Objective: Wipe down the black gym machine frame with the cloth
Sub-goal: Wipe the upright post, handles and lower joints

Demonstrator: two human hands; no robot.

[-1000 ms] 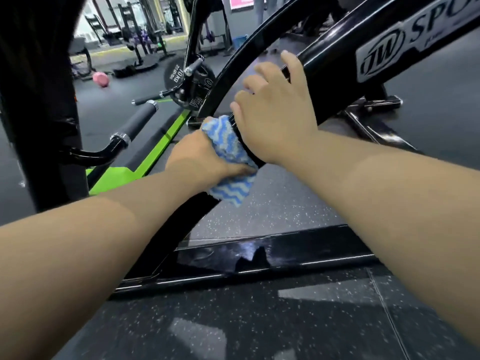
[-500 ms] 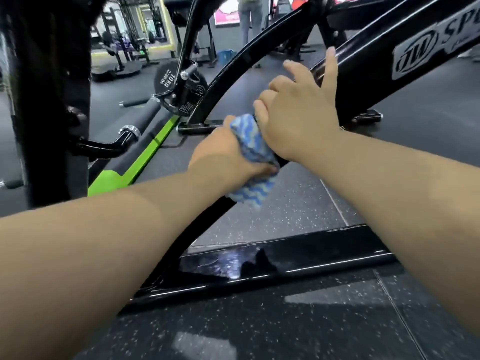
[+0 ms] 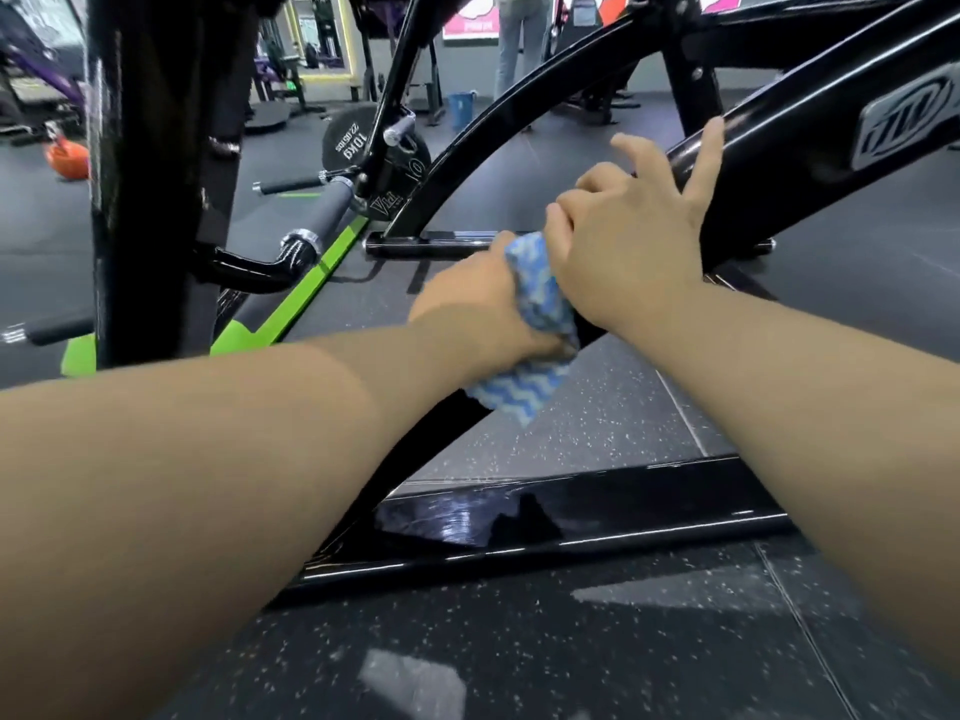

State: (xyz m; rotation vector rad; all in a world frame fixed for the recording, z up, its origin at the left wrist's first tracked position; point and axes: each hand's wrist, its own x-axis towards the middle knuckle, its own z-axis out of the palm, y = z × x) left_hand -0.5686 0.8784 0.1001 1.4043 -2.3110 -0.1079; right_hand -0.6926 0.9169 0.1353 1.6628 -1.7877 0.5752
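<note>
Fingers of my left hand (image 3: 467, 298) are clamped tight round the cloth (image 3: 540, 324), a blue-and-white wavy-striped rag bunched into a wad. I press it against the slanted black tube of the frame (image 3: 810, 142), low on its run, with a loose corner hanging below the hand. My right hand (image 3: 628, 246) sits on the same tube just above, touching the cloth. Its two inner fingers are curled over the tube and hold it, while the two outer ones stick out straight and spread apart; my thumb is hidden. Below my forearms the tube runs down to a glossy black base bar (image 3: 597, 511) lying on the speckled rubber floor (image 3: 597, 423). To the left a thick black upright (image 3: 145, 174) stands close to me, with a grey padded handle (image 3: 330, 207) and a bright green bar (image 3: 311, 283) beside it. Behind those, a 10 kg weight plate (image 3: 358, 142) is mounted on the machine. Farther back a blue bucket (image 3: 461, 109) stands on the floor near a person's legs (image 3: 514, 49), and something orange (image 3: 67, 155) lies at the left edge, too blurred to name.
</note>
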